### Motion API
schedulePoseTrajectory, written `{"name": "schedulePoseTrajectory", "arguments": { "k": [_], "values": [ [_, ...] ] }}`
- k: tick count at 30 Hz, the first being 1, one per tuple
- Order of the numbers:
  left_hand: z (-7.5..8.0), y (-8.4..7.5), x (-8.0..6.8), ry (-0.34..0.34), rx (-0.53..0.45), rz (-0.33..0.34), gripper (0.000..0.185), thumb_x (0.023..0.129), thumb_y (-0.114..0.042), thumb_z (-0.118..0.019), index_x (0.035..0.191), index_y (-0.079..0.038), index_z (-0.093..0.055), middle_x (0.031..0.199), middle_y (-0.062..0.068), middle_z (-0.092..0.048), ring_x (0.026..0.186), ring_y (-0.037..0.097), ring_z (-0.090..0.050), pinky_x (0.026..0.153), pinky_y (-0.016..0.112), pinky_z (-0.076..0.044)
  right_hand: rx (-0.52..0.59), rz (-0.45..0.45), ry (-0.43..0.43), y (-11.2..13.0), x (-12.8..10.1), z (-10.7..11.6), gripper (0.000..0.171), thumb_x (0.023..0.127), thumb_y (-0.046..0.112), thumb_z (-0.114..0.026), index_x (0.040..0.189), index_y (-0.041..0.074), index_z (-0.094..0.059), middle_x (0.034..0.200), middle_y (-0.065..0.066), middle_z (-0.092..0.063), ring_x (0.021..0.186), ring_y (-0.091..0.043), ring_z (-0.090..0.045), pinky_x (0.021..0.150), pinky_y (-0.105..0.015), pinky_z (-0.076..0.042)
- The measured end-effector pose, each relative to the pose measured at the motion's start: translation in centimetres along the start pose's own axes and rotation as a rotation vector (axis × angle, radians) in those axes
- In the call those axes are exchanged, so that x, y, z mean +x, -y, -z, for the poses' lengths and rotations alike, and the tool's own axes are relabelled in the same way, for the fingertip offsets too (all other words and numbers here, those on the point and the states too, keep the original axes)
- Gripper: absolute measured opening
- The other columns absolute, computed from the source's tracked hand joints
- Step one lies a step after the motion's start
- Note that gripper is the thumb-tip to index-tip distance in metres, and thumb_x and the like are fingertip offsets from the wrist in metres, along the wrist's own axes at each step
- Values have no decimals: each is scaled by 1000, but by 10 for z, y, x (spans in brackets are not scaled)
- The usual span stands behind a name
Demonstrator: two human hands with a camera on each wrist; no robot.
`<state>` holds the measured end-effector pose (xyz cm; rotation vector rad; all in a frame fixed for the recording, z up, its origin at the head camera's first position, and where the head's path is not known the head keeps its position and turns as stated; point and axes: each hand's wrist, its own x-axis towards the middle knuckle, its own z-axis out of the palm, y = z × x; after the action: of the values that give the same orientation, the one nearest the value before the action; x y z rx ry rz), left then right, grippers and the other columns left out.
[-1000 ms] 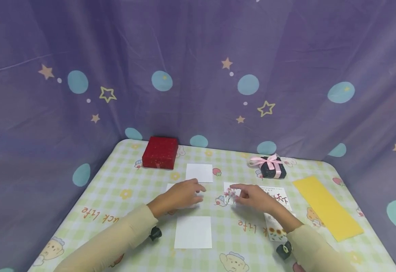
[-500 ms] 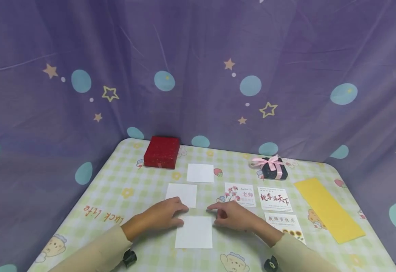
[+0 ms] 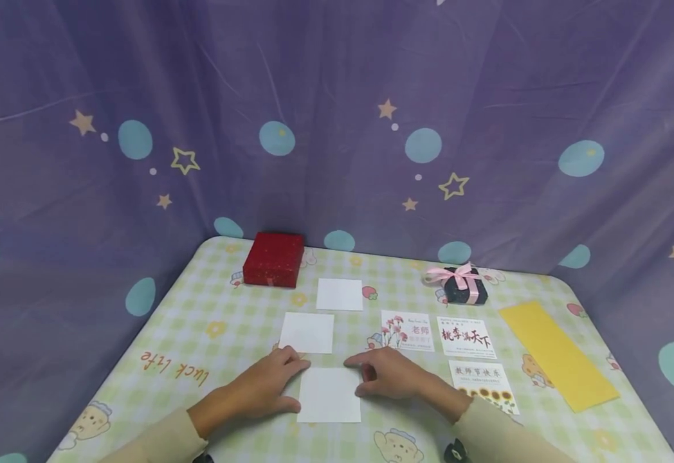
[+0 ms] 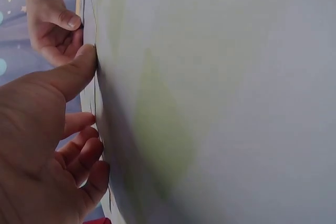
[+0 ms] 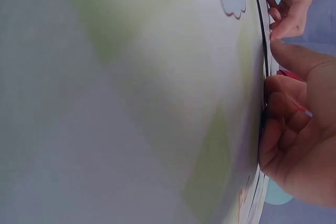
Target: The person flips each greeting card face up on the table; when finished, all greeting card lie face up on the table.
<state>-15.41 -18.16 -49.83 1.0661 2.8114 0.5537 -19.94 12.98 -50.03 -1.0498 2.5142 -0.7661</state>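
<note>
Bare hands; long beige sleeves (image 3: 157, 440); small black wrist-worn cameras (image 3: 455, 452).

**Pastel checks under a starry purple drape**

The desk (image 3: 209, 308) wears a pale green-and-white check with cartoon bears and orange lettering. Three plain white cards (image 3: 329, 394) lie beside a glittery red box (image 3: 273, 259), a dark box tied with pink ribbon (image 3: 464, 285), a yellow strip (image 3: 557, 354) and flower-printed cards (image 3: 408, 330). The backdrop (image 3: 337, 116) is purple with teal dots and stars. The sleeves (image 3: 157, 440) are beige.
</note>
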Motion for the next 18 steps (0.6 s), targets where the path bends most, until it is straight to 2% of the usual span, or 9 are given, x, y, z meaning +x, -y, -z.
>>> {"name": "schedulePoseTrajectory", "arguments": {
  "k": [5,12,18],
  "values": [
    [-1,-4,-2,-38,15,-14,68,82,-47,-80,134,-5,-63,116,2,-57,114,23,-61,112,59,-39,4,-5,-4,2,0,-2,48,83,25,-84,129,20,-70,74,21,-59,66,5,-49,68,-17,-45],
    [3,-8,0,-20,2,20,65,81,-44,-82,132,-7,-63,117,1,-57,114,21,-60,115,56,-38,-14,-9,-17,4,0,-1,45,82,22,-84,126,21,-72,75,20,-59,68,4,-50,70,-17,-45],
    [6,-9,7,5,-41,55,61,77,-37,-87,124,-7,-63,117,3,-55,112,20,-56,115,57,-36,0,-13,-19,5,1,-1,45,81,21,-85,124,20,-73,77,19,-60,69,4,-51,70,-17,-46]
  ]
}}
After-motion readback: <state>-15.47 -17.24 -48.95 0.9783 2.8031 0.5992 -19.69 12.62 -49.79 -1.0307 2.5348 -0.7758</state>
